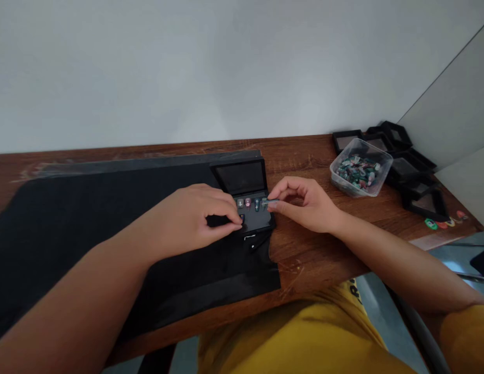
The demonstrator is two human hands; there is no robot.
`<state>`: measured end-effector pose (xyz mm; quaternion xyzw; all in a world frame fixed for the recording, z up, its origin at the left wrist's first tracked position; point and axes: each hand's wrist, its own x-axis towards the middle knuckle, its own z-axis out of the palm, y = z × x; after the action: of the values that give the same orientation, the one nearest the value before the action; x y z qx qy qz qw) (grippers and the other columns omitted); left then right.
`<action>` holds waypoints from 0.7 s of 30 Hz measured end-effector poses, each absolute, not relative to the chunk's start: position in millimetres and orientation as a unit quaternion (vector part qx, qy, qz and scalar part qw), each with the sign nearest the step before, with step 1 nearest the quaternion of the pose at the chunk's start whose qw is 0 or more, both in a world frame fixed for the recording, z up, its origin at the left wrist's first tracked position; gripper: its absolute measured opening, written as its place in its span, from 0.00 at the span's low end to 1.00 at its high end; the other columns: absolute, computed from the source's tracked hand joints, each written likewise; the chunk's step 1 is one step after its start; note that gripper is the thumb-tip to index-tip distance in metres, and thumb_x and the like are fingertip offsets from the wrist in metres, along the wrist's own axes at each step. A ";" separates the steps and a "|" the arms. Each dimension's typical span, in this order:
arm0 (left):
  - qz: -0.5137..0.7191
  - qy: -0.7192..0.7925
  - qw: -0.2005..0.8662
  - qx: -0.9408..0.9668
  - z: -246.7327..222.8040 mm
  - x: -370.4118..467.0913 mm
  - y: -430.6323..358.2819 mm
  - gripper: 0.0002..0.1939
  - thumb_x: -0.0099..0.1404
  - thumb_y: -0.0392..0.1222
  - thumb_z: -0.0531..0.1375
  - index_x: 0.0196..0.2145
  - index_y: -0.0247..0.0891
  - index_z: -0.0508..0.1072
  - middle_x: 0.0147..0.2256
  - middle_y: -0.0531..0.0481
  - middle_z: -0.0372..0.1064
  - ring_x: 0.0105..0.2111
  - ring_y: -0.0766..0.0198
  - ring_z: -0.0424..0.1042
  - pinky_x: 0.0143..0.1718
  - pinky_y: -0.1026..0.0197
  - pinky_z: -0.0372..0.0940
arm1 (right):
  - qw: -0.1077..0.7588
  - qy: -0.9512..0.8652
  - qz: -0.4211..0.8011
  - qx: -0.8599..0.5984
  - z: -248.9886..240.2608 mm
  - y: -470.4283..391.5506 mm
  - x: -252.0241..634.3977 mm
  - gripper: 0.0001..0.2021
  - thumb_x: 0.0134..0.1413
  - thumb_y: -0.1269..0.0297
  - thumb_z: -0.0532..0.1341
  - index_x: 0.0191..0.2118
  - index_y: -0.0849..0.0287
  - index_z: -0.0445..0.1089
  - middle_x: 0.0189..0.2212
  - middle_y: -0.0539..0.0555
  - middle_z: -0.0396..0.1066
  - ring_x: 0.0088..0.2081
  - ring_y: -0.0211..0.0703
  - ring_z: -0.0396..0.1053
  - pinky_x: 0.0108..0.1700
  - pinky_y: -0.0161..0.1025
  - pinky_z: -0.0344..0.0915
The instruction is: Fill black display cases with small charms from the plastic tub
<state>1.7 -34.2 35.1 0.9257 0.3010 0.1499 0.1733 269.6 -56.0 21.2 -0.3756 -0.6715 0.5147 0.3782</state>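
A small black case (259,221) lies on the black mat with its framed lid (242,178) raised behind it. A row of small glossy false nails, among them a pink one (248,202) and a dark teal one (257,204), sits along the upper part of its grey inside. My right hand (304,203) pinches a pale greenish false nail (271,202) at the row's right end. At the case's left side, my left hand (203,215) has thumb and index finger closed at a small dark false nail (243,219); the fingers partly cover it.
A clear plastic tub (361,169) full of loose false nails stands to the right. Several black cases (411,163) are piled around it. Small colourful pieces (431,224) lie near the right table edge. The black mat (89,208) covers the left of the wooden table; a wall rises behind.
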 end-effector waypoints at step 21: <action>0.107 0.354 0.124 0.921 28.7 4.7 -33.9 0.11 0.66 0.53 0.63 0.37 0.49 0.83 0.28 0.54 0.75 0.28 0.61 0.72 0.33 0.59 0.62 | 0.387 -0.690 0.507 -0.342 17.8 -55.9 269.6 0.07 0.59 0.62 0.69 0.37 0.60 0.74 0.34 0.52 0.78 0.35 0.37 0.74 0.42 0.37 0.72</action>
<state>4.7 -33.9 28.7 0.9207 0.3544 0.1067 0.1241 269.6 -55.9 17.8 -0.3417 -0.6900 0.5073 0.3871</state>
